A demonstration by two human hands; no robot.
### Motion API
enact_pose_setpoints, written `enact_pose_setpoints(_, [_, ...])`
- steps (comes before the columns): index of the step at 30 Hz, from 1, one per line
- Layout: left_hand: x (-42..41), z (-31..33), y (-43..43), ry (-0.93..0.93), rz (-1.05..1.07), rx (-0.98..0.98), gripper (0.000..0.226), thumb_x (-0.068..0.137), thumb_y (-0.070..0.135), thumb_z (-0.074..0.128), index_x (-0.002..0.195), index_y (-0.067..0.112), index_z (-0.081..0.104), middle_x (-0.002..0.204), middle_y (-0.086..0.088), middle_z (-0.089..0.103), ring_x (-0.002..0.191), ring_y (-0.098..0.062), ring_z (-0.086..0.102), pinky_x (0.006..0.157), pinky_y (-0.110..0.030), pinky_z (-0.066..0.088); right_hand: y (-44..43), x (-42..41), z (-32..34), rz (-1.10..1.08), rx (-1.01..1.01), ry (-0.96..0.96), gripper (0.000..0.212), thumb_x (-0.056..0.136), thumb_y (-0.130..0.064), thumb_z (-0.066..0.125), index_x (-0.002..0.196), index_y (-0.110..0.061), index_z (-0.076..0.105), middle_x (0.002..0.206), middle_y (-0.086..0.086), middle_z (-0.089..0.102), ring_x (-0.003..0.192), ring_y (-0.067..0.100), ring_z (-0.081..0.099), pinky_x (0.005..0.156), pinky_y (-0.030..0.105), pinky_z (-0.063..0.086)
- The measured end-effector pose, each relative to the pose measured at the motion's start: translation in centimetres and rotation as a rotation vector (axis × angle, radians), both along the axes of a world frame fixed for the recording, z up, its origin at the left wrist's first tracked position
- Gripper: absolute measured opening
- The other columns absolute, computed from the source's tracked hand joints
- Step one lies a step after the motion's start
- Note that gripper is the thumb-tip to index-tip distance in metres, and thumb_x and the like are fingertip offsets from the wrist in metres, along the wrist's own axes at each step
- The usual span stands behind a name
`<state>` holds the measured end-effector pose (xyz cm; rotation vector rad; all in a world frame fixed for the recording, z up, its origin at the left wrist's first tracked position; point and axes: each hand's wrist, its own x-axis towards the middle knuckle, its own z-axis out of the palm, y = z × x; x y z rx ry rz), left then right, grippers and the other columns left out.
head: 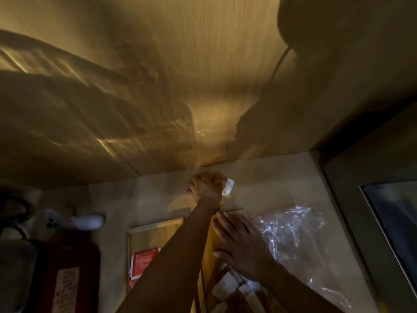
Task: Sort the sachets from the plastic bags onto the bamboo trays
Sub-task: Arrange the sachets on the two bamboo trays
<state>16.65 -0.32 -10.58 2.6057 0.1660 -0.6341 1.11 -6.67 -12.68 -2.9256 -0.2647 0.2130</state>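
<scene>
My left hand [204,186] reaches far across the table toward the wall, shut on a small pale sachet [228,188] that sticks out to its right. My right hand [239,241] lies flat, fingers spread, on the right bamboo tray [208,247], next to a crumpled clear plastic bag [293,242]. Pale sachets [226,288] lie in that tray below my right hand. The left bamboo tray [155,230] holds red sachets [144,260], partly hidden by my left forearm. The view is dim and blurred.
A white controller-like object [76,221] lies on the table at the left, and a dark red object [67,272] sits below it. The wooden wall [203,75] rises right behind the table. A dark framed panel [388,222] borders the right side.
</scene>
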Motion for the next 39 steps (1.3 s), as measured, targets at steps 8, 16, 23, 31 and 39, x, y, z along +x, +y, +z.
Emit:
enact_pose_setpoints(8, [-3.0,5.1,4.2,0.073,0.241,-0.824,0.024,0.082,0.005,0.066,0.07,0.015,0.048,0.069,-0.006,0.055,0.059,-0.017,0.056,0.061,-0.036,0.05,0.2,0.1,0.2,0.036,-0.034,-0.034,0.063,0.09,-0.06,0.027,0.135,-0.019,0.046,0.145,0.005,0.045,0.138,0.018,0.033,0.107,0.04,0.027])
enact_pose_setpoints(16, [-14.3,8.7,11.2,0.215,0.235,-0.861,0.018,0.086,-0.009,0.054,0.076,0.005,0.052,0.057,-0.004,0.057,0.041,-0.004,0.055,0.043,-0.02,0.047,0.0,0.1,0.4,0.043,-0.019,0.047,0.058,0.086,-0.056,0.034,0.129,-0.02,0.05,0.138,0.006,0.054,0.132,0.021,0.045,0.102,0.04,0.029])
enact_pose_setpoints(23, [-20.6,3.8,12.0,0.315,0.238,-0.761,0.015,0.072,-0.002,0.063,0.067,0.008,0.053,0.057,-0.007,0.06,0.042,-0.009,0.057,0.044,-0.024,0.048,0.3,0.1,1.9,-0.002,-0.045,0.129,0.076,0.09,-0.061,0.006,0.127,-0.017,0.056,0.136,0.005,0.057,0.129,0.019,0.048,0.106,0.038,0.027])
enact_pose_setpoints(31, [-21.6,4.0,11.0,0.096,-0.07,-0.367,0.01,0.087,0.036,0.058,0.085,0.026,0.057,0.076,0.01,0.061,0.07,-0.01,0.059,0.059,-0.021,0.044,0.0,0.1,4.9,0.046,0.003,0.276,0.063,0.094,-0.045,0.032,0.147,-0.015,0.015,0.16,0.006,0.006,0.147,0.019,0.005,0.117,0.041,0.009])
enact_pose_setpoints(39, [-20.9,6.9,8.3,-0.292,-0.267,-0.248,0.022,0.089,0.031,0.053,0.106,0.017,0.058,0.106,-0.001,0.061,0.099,-0.017,0.058,0.077,-0.03,0.045,-3.1,-2.3,8.5,-0.224,0.19,0.058,0.043,0.092,-0.029,0.033,0.128,-0.013,0.049,0.133,0.007,0.052,0.124,0.023,0.045,0.1,0.033,0.028])
